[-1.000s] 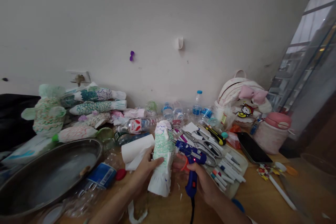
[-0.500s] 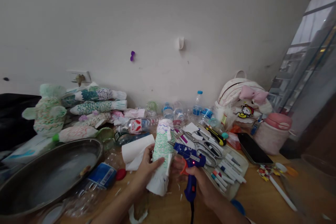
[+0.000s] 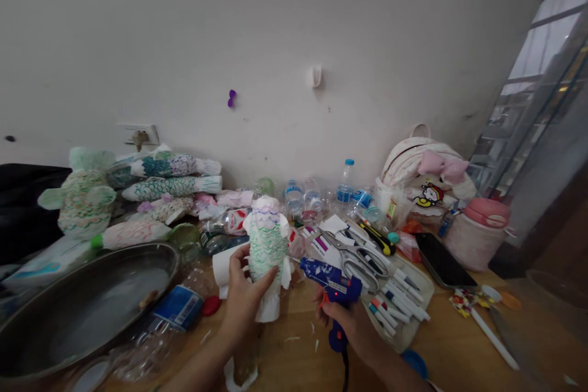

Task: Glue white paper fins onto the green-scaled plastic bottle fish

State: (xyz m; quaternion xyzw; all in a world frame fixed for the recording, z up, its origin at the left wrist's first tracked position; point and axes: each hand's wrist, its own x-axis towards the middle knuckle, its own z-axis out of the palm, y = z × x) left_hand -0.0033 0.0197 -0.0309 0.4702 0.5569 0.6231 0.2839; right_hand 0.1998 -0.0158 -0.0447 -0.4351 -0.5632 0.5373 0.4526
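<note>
My left hand (image 3: pixel 250 285) grips a paper-covered fish figure (image 3: pixel 267 245) by its lower body, holding it nearly upright. Purple and green scale lines cover the white paper, and small fins stick out at its sides. In my right hand (image 3: pixel 340 315) is a blue hot glue gun (image 3: pixel 331 278), its orange trigger under my fingers and a red light lit. The gun's nozzle points left toward the fish, a short gap away. Behind my left hand lies a white paper roll (image 3: pixel 222 269). Large grey-handled scissors (image 3: pixel 362 260) rest just beyond the gun.
A tray (image 3: pixel 425 303) of markers is on the right, near a phone (image 3: pixel 445 260) and a pink bottle (image 3: pixel 480 233). At left are a metal basin (image 3: pixel 169 257), a crushed plastic bottle (image 3: pixel 179 306) and several finished-looking paper fish (image 3: pixel 172 187). A backpack (image 3: pixel 425 171) leans against the wall.
The fish has moved left and turned, so fins show on both sides. The glue gun has drawn slightly right and down, away from the fish; its nozzle was against or close to it before.
</note>
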